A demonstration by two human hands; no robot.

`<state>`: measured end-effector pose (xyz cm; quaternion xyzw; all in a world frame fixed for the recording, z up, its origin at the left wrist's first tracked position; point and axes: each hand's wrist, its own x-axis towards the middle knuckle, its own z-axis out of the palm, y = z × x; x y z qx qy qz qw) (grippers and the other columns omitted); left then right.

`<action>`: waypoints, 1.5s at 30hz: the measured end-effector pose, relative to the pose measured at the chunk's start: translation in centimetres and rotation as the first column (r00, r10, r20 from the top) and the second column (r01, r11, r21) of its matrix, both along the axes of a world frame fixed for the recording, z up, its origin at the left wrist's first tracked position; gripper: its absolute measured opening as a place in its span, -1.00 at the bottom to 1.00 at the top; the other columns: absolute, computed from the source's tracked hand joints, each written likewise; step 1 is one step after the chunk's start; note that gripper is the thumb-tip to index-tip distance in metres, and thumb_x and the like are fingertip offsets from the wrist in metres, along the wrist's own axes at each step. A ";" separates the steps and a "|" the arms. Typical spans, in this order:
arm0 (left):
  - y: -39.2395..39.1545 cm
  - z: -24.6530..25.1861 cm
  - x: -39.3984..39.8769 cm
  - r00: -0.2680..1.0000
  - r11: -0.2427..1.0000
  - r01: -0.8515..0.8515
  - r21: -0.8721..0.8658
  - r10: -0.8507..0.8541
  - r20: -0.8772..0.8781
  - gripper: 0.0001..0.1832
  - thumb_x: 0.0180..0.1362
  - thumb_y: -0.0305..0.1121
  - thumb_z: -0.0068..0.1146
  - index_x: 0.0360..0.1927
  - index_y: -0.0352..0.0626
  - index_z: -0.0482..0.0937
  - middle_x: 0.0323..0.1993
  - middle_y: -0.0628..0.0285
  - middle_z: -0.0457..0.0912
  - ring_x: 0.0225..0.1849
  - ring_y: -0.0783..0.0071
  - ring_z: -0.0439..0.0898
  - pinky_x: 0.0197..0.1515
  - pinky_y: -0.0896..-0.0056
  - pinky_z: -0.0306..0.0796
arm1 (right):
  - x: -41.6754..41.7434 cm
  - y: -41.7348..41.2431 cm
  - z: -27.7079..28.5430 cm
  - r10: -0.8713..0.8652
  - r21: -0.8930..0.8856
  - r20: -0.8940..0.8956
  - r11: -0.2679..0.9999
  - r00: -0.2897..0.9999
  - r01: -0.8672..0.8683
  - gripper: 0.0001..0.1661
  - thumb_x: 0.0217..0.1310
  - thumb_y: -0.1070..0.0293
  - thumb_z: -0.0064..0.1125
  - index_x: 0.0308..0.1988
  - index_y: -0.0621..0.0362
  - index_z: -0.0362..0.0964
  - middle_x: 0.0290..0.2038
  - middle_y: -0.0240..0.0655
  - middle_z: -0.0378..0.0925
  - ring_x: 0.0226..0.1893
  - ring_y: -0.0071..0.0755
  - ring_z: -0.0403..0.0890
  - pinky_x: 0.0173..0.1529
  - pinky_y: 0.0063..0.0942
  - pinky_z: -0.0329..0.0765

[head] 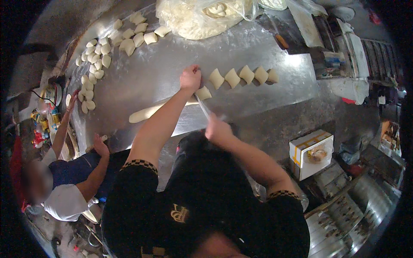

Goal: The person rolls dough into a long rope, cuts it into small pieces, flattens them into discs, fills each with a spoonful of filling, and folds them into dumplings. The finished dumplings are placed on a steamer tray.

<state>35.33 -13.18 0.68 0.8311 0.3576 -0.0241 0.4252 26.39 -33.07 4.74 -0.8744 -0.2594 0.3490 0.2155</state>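
My right hand (pixel 219 130) grips a knife (pixel 203 108), its thin blade seen nearly edge-on and its handle hidden in the fist. The blade's tip meets the end of a long dough roll (pixel 146 113), beside a cut dough piece (pixel 204 93). My left hand (pixel 190 78) is curled closed just beyond that end, with nothing visible in it; my left forearm covers part of the roll. To the right, several cut dough pieces (pixel 232 78) stand spaced out in a row on the metal worktop (pixel 155 77).
A co-worker's hand (pixel 101 145) holds a small dough piece at the table's left end, near flattened dough pieces (pixel 89 95). More cut pieces (pixel 150 38) lie at the back left. A plastic bag of dough (pixel 200 24) sits behind. A foam box (pixel 311 154) stands lower right.
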 end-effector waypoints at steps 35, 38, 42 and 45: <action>9.6 -0.2 -7.2 0.996 0.993 -0.084 0.086 0.080 0.042 -0.72 0.17 -0.24 0.03 -0.13 -0.13 0.61 -0.21 0.02 0.64 -0.16 0.11 0.62 -0.06 0.21 0.46 | -5.9 9.6 -0.8 0.073 -0.038 0.001 0.997 0.997 -0.073 -0.59 0.09 0.38 0.02 -0.04 0.25 0.22 -0.39 0.00 0.56 -0.42 0.15 0.58 -0.32 0.06 0.48; 12.2 1.4 -5.2 0.986 0.972 -0.102 0.212 0.071 0.150 -0.74 0.17 -0.25 0.04 -0.15 -0.12 0.61 -0.21 0.01 0.64 -0.13 0.12 0.61 -0.06 0.22 0.46 | -3.6 12.4 -0.3 0.060 0.055 0.058 0.996 0.996 -0.064 -0.62 0.10 0.41 -0.02 -0.05 0.25 0.23 -0.42 0.01 0.55 -0.40 0.16 0.58 -0.30 0.07 0.47; 13.9 6.1 -6.2 0.916 0.980 -0.107 0.169 0.031 0.399 -0.75 0.17 -0.27 0.06 -0.15 -0.14 0.61 -0.23 0.01 0.63 -0.14 0.16 0.62 -0.07 0.25 0.46 | -3.1 13.2 2.1 0.091 0.073 0.051 0.993 0.995 -0.095 -0.56 0.09 0.38 0.01 0.00 0.17 0.17 -0.31 0.05 0.58 -0.30 0.16 0.62 -0.17 0.03 0.49; 13.0 4.8 -9.9 0.959 0.993 -0.112 0.042 0.097 0.265 -0.76 0.18 -0.28 0.06 -0.14 -0.13 0.61 -0.24 0.01 0.64 -0.16 0.19 0.62 -0.08 0.29 0.46 | -7.0 11.3 1.0 0.255 0.039 -0.018 0.966 0.967 -0.255 -0.52 0.08 0.38 0.03 0.02 0.20 0.14 -0.32 0.05 0.58 -0.29 0.16 0.62 -0.17 0.03 0.50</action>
